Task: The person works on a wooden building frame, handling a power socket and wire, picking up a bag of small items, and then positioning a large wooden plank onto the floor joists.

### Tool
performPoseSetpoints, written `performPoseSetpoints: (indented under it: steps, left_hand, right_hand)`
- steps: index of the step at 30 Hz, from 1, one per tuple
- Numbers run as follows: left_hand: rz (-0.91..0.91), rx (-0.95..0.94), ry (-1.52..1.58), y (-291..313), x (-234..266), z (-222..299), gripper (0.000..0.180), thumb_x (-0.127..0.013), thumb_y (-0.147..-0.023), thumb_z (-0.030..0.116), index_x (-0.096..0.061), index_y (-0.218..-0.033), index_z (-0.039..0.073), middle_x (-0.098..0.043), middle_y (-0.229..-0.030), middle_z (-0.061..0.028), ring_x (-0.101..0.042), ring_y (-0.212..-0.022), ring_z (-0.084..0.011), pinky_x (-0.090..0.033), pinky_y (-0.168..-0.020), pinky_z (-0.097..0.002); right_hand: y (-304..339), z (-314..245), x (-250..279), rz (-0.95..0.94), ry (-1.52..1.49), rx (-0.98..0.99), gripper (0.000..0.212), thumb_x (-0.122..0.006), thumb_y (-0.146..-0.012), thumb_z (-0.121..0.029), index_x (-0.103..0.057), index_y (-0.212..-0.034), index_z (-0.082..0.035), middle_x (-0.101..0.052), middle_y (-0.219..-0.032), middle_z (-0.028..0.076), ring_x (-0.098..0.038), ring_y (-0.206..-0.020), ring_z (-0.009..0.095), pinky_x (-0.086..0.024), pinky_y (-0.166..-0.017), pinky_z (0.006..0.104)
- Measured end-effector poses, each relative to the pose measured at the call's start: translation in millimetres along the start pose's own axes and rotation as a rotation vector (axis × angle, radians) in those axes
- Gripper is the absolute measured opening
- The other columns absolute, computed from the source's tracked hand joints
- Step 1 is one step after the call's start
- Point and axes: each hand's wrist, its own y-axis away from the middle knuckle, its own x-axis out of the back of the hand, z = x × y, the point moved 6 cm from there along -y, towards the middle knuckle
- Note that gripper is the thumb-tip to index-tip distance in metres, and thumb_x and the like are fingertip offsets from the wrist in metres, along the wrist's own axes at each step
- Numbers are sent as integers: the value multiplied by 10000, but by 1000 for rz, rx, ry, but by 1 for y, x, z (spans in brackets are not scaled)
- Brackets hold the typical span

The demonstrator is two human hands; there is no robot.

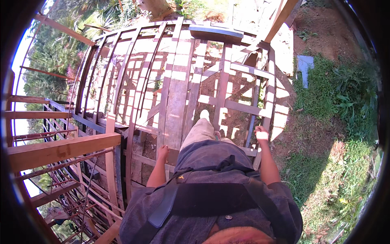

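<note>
My left hand hangs beside my hip with its fingers curled in, and no object shows in it. My right hand is held out on the other side, also loosely closed with nothing visible in it, over the right edge of a timber floor frame. Neither hand appears to grip the wood. Below me lies a wide plank along the joists. One light-coloured shoe is set forward near the plank's right side; my other foot is mostly hidden by my trouser leg.
Open gaps between the joists show sunlit ground below. A dark board lies across the far end. At left, a thick horizontal beam juts in beside upright posts. Grass and a grey sheet piece lie to the right.
</note>
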Motion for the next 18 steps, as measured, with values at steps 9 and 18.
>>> performPoseSetpoints:
  steps: [9, 18]
  left_hand:
    - [-60, 200, -27, -86, -128, 102, 194, -578, -891, 250, -613, -995, 90, -586, -735, -25, -525, -551, -126, -406, -437, -299]
    - [-96, -50, -67, -159, -201, 368, 206, -574, -912, 277, -620, -1001, 98, -634, -823, -10, -580, -677, -98, -439, -540, -257]
  right_hand:
    - [-139, -32, -36, -224, 5, -301, 284, -570, -831, -240, -682, -967, -17, -699, -857, 142, -673, -810, 216, -513, -755, 340]
    - [-263, -77, 5, -185, 278, -272, 332, -593, -789, -304, -698, -972, -47, -694, -922, 166, -655, -934, 315, -496, -837, 387]
